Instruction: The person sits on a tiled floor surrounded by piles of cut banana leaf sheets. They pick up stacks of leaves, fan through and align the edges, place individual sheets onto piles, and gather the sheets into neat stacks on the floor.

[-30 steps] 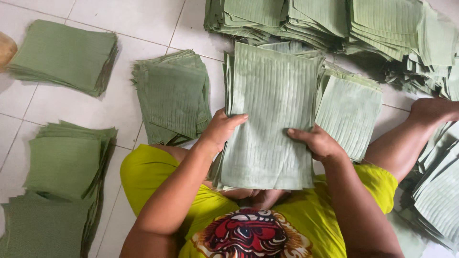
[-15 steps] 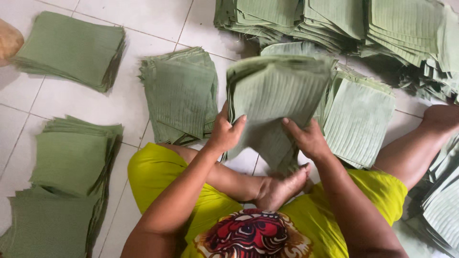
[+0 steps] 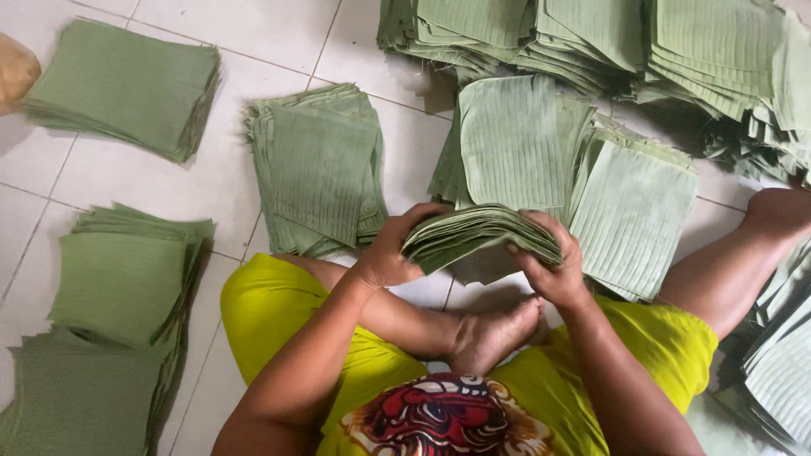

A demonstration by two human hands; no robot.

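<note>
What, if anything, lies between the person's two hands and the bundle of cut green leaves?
Nothing visible does: the left hand and right hand already grip the leaf bundle at its two ends, fingers curled around it.

A bundle of green rectangular banana-leaf sheets [image 3: 481, 241] is held flat above the white tiled floor [image 3: 253, 34], the left hand [image 3: 393, 249] at its left end and the right hand [image 3: 553, 266] at its right end. Behind the bundle lie a stack of leaf sheets [image 3: 511, 139] and, just to its right, another stack [image 3: 634, 215]. To the left of the bundle lies a further stack [image 3: 317, 169]. A separate stack [image 3: 122, 89] lies near the floor's far left corner. Two overlapping stacks [image 3: 110, 287] lie along the left edge. Long rows of stacks [image 3: 591, 38] line the far edge, and more sheets [image 3: 781, 363] lie at the right edge.
</note>
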